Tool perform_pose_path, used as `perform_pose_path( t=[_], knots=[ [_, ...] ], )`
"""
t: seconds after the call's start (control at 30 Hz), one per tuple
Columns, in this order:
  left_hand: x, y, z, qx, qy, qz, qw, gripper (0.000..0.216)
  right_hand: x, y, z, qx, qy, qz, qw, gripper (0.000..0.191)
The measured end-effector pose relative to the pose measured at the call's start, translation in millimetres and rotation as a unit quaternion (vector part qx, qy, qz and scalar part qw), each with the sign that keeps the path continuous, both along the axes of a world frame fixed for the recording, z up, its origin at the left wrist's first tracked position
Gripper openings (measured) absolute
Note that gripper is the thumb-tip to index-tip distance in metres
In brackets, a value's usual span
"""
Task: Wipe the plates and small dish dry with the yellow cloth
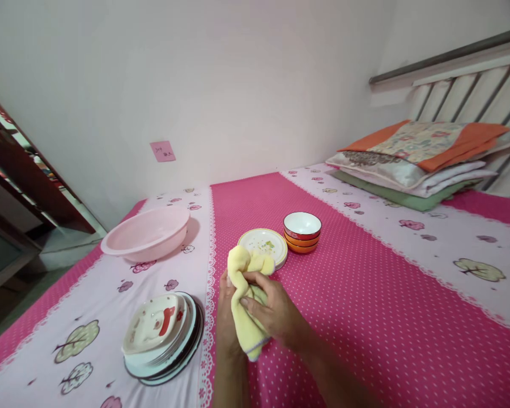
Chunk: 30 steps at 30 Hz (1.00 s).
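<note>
R hand (276, 309) was part-closed, thumb & fingers pinching a yellow cloth (242, 309) from its 3 o'clock side. L hand (226, 311) was up against the cloth's 9 o'clock side, most fingers hidden behind the folds, so couldn't tell how far closed. Also n/c whether anything sat inside the cloth. Cloth hung bunched betw. both hands, approx. ctr of view, its lower end drooping toward 6 o'clock.

From the cloth: stack of small round plates (261, 241) at 12–1 o'clock, partly covered by the cloth's top edge in view; stack of bowls (302, 233), orange/red outside & white inside, at 1 o'clock, just beside the plates. Second stack, mixed dishes w/ a bear-print dish (153, 324) on top, at 8–9 o'clock. Pink basin (147, 235) at 10, well apart. Pillow pile (425, 144) far off, 1–2 o'clock. All on a pink/white bedspread (365, 317).
</note>
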<state>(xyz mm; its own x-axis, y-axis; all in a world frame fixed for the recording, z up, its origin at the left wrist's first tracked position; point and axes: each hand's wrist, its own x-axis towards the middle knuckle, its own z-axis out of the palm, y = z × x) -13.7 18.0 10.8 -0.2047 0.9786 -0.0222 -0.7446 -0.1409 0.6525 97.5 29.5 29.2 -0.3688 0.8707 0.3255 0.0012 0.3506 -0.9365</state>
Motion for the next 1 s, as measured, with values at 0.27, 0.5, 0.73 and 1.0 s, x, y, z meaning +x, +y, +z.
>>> perform_pose_path(
  t=[0.27, 0.5, 0.73, 1.0],
  knots=[
    [8.6, -6.3, 9.1, 0.017, 0.096, 0.062, 0.993, 0.041, 2.1, 1.1, 4.0, -0.066, 0.145, 0.041, 0.986, 0.024],
    [13.9, -8.1, 13.6, 0.028, 0.117, 0.047, 0.992, 0.047, 3.4, 6.3, -3.2, -0.027, 0.073, 0.001, 0.997, 0.019],
    [11.1, 0.0, 2.1, 0.029, 0.124, 0.022, 0.992, 0.051, 16.8, 9.1, 0.9, 0.166, -0.171, -0.044, 0.97, 0.026],
    [2.5, 9.7, -10.8, -0.044, 0.09, 0.035, 0.994, 0.046, 28.7, 10.9, 6.3, 0.105, -0.502, -0.097, 0.853, 0.029]
  ],
)
